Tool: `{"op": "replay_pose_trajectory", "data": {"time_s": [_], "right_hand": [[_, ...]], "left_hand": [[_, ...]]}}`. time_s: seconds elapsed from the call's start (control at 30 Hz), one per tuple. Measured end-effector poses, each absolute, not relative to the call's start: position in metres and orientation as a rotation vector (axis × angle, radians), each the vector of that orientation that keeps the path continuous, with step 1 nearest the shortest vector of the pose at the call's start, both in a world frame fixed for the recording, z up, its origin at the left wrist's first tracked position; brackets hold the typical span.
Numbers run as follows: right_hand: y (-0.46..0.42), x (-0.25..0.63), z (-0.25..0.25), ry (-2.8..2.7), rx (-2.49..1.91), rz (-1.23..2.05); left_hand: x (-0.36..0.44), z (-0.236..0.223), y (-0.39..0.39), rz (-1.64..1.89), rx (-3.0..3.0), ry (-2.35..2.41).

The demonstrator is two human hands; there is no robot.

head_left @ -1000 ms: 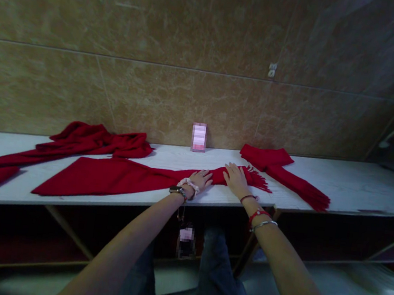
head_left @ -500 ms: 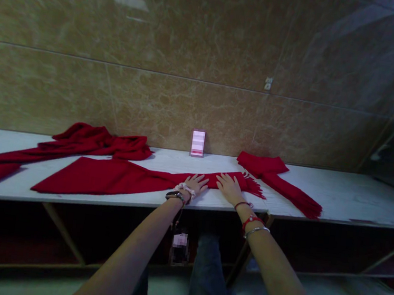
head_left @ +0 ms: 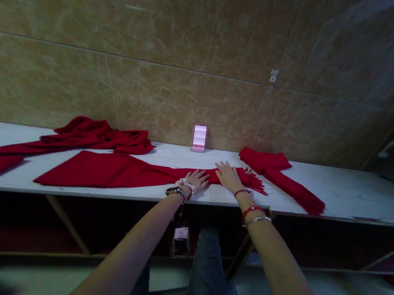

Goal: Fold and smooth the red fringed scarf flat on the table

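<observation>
A red fringed scarf [head_left: 107,172] lies stretched along the white counter, wide at its left end and narrow toward the fringe on the right. My left hand [head_left: 196,180] rests flat on the narrow part, fingers spread, with a scrunchie and a watch at the wrist. Just to its right, my right hand [head_left: 227,176] lies open across the scarf near the fringe, its fingertips reaching the far edge. Behind on the left is a crumpled red scarf [head_left: 90,137]. A folded red scarf [head_left: 279,177] lies to the right, bent at an angle with its fringe toward me.
The white counter [head_left: 349,195] runs along a brown marbled wall [head_left: 174,101]. A small blurred card-like object [head_left: 199,138] stands against the wall. Dark open shelves [head_left: 108,227] lie under the counter, and a small blurred object [head_left: 181,241] shows below my left wrist.
My right hand has slid slightly away from me and to the left, toward the scarf's far edge. My left hand stays in place on the scarf. The view has tilted slightly downward.
</observation>
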State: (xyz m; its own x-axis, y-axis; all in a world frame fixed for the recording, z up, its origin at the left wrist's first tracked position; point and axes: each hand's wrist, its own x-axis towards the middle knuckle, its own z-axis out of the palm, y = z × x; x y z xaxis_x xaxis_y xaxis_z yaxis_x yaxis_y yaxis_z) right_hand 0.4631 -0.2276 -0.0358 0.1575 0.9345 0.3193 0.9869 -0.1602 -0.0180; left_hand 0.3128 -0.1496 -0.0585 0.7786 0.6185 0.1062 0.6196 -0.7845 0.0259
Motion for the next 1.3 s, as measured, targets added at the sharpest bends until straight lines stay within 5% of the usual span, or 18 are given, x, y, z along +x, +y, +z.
{"op": "replay_pose_trajectory", "data": {"time_s": [0.47, 0.83, 1.1, 1.3], "right_hand": [[-0.234, 0.523, -0.033, -1.757, -2.471, -0.170], [-0.208, 0.487, -0.052, -2.004, -2.105, -0.319], [-0.216, 0.533, -0.043, -1.889, -2.255, -0.316], [-0.203, 0.498, -0.038, -2.143, -1.854, -0.257]], "left_hand": [[0.319, -0.057, -0.145, -0.166, -2.893, -0.868], [0.314, -0.051, -0.109, -0.021, -3.049, -0.494], [0.310, -0.059, -0.108, -0.040, -3.112, -0.442], [0.310, -0.058, -0.108, -0.142, -3.118, -0.408]]}}
